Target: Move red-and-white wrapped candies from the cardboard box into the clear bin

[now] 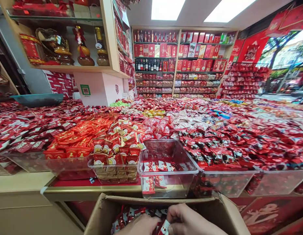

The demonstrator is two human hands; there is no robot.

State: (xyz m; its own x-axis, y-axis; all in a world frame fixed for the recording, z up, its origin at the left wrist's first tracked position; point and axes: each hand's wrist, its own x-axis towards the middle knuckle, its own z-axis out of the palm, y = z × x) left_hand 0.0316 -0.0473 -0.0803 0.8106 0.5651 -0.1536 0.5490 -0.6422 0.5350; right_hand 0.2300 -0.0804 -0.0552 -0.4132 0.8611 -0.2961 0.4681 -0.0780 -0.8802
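Note:
Both my hands are inside a cardboard box (221, 213) at the bottom of the view, among small red and white wrapped candies (125, 213). My right hand (188, 218) is closed, with a red and white candy packet (164, 227) pinched between thumb and fingers. Close to its left, my left hand (143, 225) has its fingers curled down into the candies; whatever they grip is hidden. Just beyond the box stands a clear plastic bin (169, 186), its lower part holding a few similar red and white packets.
A bin of durian candies (115, 153) adjoins the clear bin on the left, with orange-red packets (75, 137) farther left. Dark red packets (212, 150) fill the bin on the right. Heaped candies stretch back to shelves (177, 62). A glass-shelved cabinet (112, 62) overhangs the left side.

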